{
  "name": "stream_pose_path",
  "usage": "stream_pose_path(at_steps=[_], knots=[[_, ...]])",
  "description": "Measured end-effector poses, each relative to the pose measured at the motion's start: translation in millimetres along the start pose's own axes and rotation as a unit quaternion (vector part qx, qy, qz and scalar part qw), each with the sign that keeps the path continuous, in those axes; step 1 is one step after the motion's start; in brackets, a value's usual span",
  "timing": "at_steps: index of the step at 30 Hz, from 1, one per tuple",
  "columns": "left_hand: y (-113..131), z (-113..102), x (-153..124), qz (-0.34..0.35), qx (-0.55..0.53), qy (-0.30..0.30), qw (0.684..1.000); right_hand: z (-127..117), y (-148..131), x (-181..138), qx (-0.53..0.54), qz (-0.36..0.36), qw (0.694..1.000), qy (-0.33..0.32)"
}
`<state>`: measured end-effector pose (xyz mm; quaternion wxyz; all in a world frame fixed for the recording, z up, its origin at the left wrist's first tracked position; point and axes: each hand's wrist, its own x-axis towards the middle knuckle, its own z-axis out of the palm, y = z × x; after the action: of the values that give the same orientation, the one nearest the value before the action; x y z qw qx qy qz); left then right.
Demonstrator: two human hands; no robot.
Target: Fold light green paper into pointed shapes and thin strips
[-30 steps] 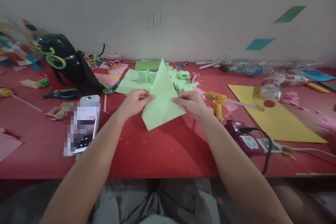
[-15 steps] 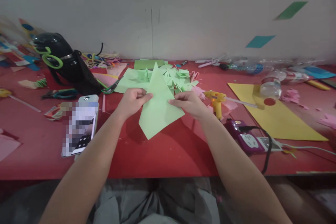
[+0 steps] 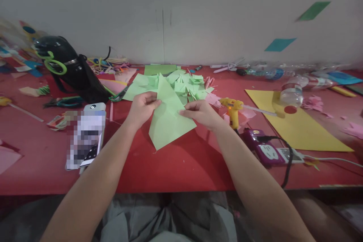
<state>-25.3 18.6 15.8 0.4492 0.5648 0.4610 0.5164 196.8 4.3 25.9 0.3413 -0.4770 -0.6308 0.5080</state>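
Note:
A folded sheet of light green paper point(image 3: 170, 121), pointed at its far end and wide toward me, is held up over the red table point(image 3: 176, 174). My left hand point(image 3: 143, 109) pinches its left edge, thumb on top. On the opposite edge my right hand point(image 3: 202, 113) grips it between thumb and fingers. The fingertips beneath the sheet are hidden. Just behind it lies a heap of cut and folded green paper pieces point(image 3: 181, 83).
A smartphone point(image 3: 87, 136) lies by my left forearm, with a black bottle in a holder point(image 3: 64, 64) behind it. To the right are a yellow glue gun point(image 3: 233, 109), a purple power strip point(image 3: 262, 147), yellow paper point(image 3: 306, 128) and a plastic bottle point(image 3: 292, 96).
The green sheet has shifted slightly left, and its far tip has dropped and leaned left. Both hands keep their hold and have moved only a little.

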Motion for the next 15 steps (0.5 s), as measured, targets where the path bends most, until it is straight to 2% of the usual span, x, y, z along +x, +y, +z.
stream_pose_path(at_steps=[3,6,9,15], knots=[[-0.8,-0.5,-0.4,0.0,0.035,0.026,0.999,1.8,0.6,0.1,-0.004,0.006,1.0,-0.008],[-1.6,0.1,-0.9,0.035,0.114,0.066,0.991,5.0,1.5,0.8,-0.002,0.007,1.0,-0.013],[-1.6,0.4,-0.4,0.065,0.18,0.079,0.978,7.6,3.3,2.0,0.004,-0.003,1.0,-0.018],[-6.1,-0.9,5.2,0.087,0.089,0.053,0.991,8.2,7.1,3.7,-0.002,-0.01,1.0,-0.027]])
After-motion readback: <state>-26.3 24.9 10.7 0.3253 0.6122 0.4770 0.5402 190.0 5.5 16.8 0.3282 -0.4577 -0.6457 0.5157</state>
